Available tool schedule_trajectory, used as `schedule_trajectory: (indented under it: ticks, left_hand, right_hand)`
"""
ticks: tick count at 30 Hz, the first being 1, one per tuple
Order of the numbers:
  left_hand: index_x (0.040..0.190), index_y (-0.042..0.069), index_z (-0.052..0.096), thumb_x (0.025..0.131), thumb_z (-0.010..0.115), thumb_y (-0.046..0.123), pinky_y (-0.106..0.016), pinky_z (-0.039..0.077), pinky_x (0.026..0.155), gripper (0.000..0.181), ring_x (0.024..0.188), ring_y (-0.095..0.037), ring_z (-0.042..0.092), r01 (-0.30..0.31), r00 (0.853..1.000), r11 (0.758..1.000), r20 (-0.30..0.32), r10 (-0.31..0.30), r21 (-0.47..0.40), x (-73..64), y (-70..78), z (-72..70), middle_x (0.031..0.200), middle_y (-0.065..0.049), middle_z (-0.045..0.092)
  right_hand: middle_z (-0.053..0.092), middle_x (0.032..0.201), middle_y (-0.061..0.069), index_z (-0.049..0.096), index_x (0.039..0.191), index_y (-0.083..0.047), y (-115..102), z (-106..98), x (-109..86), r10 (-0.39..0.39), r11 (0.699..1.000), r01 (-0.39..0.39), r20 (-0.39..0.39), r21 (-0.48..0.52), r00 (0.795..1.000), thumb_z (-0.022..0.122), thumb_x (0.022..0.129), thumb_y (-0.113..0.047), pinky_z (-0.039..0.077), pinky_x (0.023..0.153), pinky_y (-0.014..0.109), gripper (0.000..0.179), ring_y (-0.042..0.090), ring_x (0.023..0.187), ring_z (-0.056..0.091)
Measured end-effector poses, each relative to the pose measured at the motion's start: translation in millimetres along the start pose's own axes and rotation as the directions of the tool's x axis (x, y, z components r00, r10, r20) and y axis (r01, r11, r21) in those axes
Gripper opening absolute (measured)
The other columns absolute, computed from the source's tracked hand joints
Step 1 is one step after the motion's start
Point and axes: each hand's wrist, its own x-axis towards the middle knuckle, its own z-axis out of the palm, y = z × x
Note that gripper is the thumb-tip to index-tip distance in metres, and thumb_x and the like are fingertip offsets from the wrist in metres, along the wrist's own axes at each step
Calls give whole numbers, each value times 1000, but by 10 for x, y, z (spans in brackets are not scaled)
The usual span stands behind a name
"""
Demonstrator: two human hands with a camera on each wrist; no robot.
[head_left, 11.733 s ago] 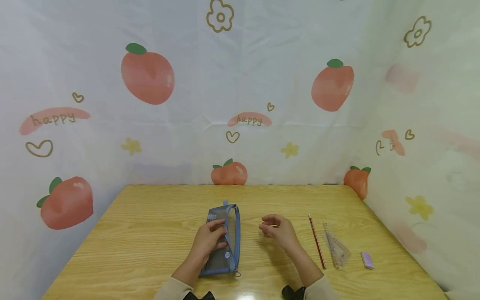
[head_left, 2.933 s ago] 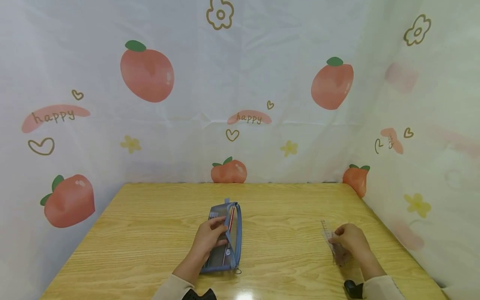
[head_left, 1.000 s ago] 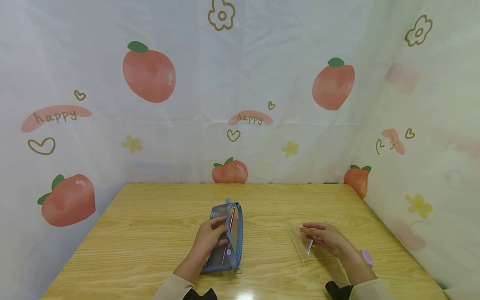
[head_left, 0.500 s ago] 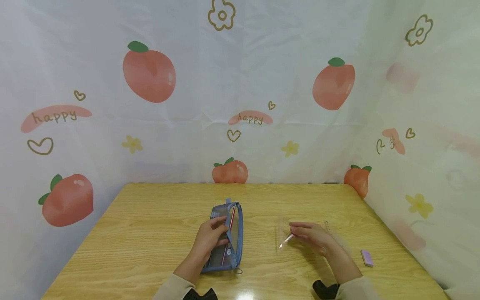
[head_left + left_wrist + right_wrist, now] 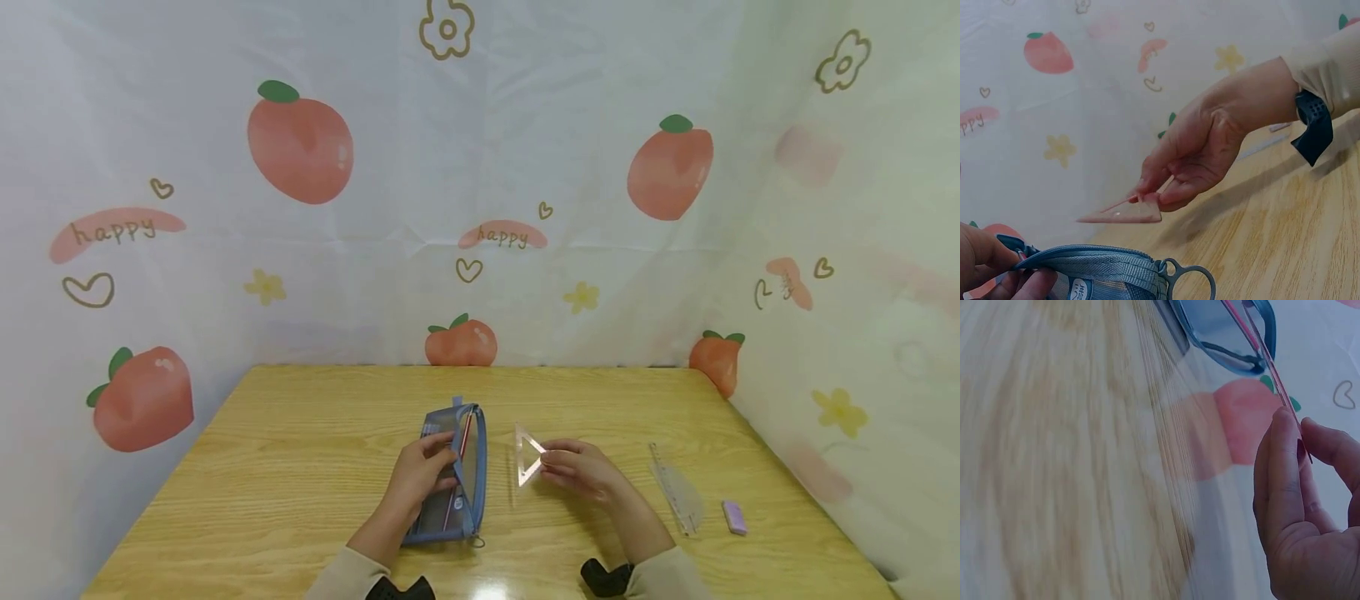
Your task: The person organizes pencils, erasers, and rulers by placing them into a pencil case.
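Observation:
A blue mesh pencil case (image 5: 433,521) lies on the table, unzipped, its mouth toward the right. My left hand (image 5: 422,475) grips the near side of that mouth, fingers over the edge. Inside, a red pencil (image 5: 466,437) shows through the opening and the mesh. My right hand (image 5: 585,471) pinches a clear triangular set square (image 5: 520,477) between thumb and fingers, just right of the case. In the left wrist view the set square (image 5: 1125,215) is held above the case's zipped edge and ring pull (image 5: 1192,270). The right wrist view shows it almost edge-on, pointing at the mouth.
A clear protractor (image 5: 677,493) lies flat on the wooden table (image 5: 300,467) to the right, with a purple eraser (image 5: 734,517) beside it. A white cloth with printed peaches (image 5: 300,150) hangs behind the table and along its sides.
The pencil has gone from the table into the case. My right hand has picked up the set square from the protractor and carried it left. My left hand stays on the case.

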Motion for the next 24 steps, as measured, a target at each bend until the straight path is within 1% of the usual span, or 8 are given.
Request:
schedule_trajectory:
  ticks: [10,18,24]
  left_hand:
    - [124,-3,50,85,55,6,-32,55,62,40,90,-22,56,1,1000,1000,-4,-1,2,10,-1,16,109,-19,54]
    - [125,-3,50,85,56,7,-32,55,62,41,92,-24,56,2,1000,1000,-4,-2,3,-3,-7,18,109,-19,54]
    - [123,-4,51,85,55,5,-32,55,62,39,92,-24,56,-6,1000,1000,-6,6,6,17,-25,39,110,-20,54]
  right_hand:
    - [62,90,13,39,120,17,78,217,132,-5,1000,5,21,-8,1000,51,88,2,49,84,36,37,22,86,62]
    - [62,88,14,43,116,17,139,390,220,-15,1000,15,38,6,999,52,87,3,50,82,37,33,23,83,62]
    - [63,86,15,45,112,18,184,505,284,-22,999,23,27,-32,999,54,86,2,52,78,36,32,25,82,63]
